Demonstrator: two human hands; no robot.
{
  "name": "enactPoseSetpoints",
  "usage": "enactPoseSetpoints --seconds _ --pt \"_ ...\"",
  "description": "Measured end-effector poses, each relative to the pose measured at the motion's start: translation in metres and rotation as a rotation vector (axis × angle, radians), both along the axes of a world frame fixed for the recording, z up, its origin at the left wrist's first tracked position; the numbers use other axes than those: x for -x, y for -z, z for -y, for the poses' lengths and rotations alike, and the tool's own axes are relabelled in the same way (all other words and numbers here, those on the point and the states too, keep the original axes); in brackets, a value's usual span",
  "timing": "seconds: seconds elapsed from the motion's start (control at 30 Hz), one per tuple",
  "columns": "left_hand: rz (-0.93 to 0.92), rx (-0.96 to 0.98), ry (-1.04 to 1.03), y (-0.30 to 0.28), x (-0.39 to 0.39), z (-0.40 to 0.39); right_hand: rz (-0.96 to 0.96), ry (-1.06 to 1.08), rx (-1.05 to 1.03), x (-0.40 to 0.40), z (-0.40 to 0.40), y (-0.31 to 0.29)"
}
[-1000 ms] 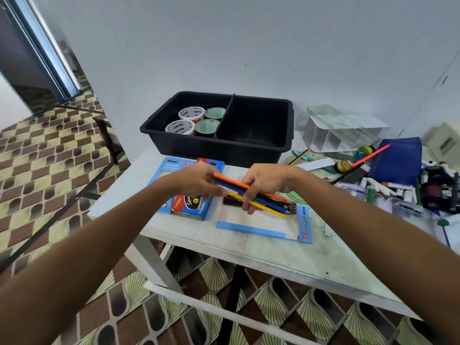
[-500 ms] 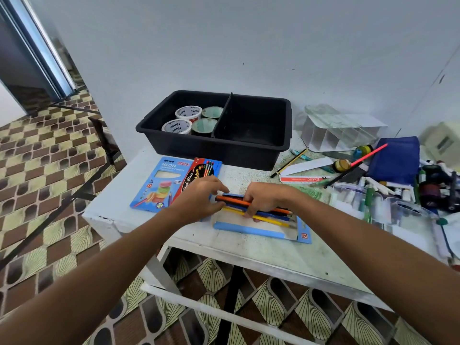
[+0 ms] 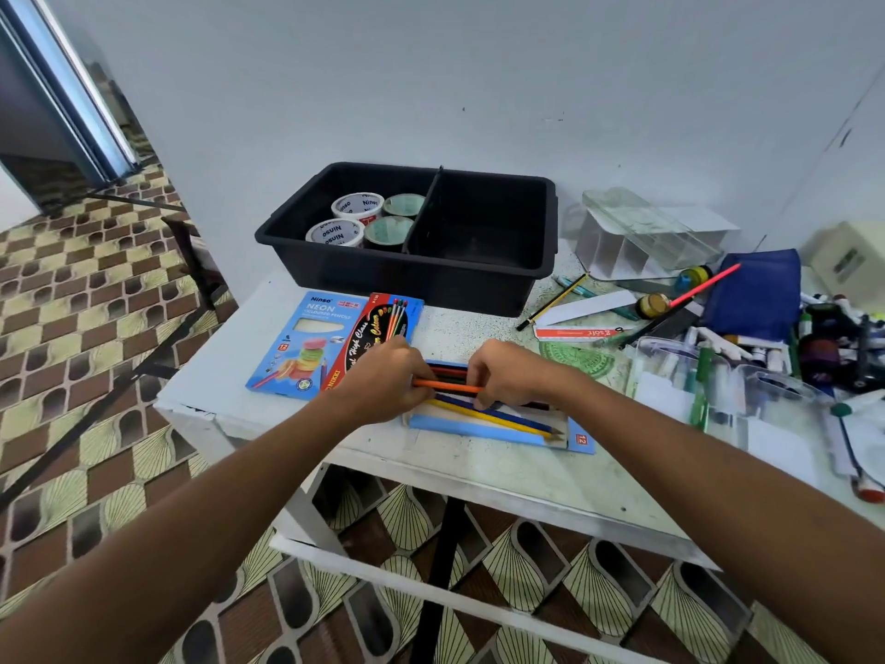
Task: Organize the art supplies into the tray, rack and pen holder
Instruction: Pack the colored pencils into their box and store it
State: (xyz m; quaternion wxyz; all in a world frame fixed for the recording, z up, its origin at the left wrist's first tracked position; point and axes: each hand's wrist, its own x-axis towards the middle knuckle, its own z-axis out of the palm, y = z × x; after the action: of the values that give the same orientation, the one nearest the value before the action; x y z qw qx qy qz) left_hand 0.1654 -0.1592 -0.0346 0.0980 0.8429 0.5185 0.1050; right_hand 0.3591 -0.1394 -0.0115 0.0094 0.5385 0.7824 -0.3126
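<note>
Both hands, left hand (image 3: pixel 383 381) and right hand (image 3: pixel 507 373), pinch slim orange pencil (image 3: pixel 448 386) between curled fingers above flat cardboard sleeve (image 3: pixel 479 426).

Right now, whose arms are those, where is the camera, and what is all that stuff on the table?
There is no machine here. The arms belong to a person wearing a camera on their head, so the one picture looks forward and down, just as they see.

The left hand and right hand both hold coloured pencils over an open blue pencil box. An orange pencil runs between the two hands.

On the white table, behind the hands, stands a black tray with two sections. The left section holds four rolls of tape. Two closed pencil packs lie left of the hands. To the right is a messy heap of pens, markers and a green protractor, plus a clear plastic holder near the wall.
</note>
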Motion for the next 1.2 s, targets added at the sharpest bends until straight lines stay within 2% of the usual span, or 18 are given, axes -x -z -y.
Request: enactPoseSetpoints --seconds 0.17,0.3,0.53,0.7,0.93,1.2 --pt "0.087 -0.105 0.007 0.004 -0.002 0.002 -0.069 0.119 -0.134 -0.005 0.006 0.01" --pt "0.127 -0.188 0.083 0.003 -0.002 0.004 -0.035 0.118 -0.237 -0.005 0.01 0.013" --pt "-0.06 -0.127 0.234 0.003 -0.006 0.002 -0.009 0.084 -0.251 -0.021 0.013 0.006" --pt "-0.104 -0.131 0.208 0.006 -0.011 -0.003 0.056 0.017 -0.253 -0.038 0.018 -0.001" --pt "-0.047 -0.176 0.166 0.009 -0.015 -0.004 0.214 -0.079 -0.358 -0.049 0.032 -0.003" --pt "-0.087 -0.128 0.142 0.006 -0.017 -0.01 0.248 -0.083 -0.44 -0.05 0.028 0.004"
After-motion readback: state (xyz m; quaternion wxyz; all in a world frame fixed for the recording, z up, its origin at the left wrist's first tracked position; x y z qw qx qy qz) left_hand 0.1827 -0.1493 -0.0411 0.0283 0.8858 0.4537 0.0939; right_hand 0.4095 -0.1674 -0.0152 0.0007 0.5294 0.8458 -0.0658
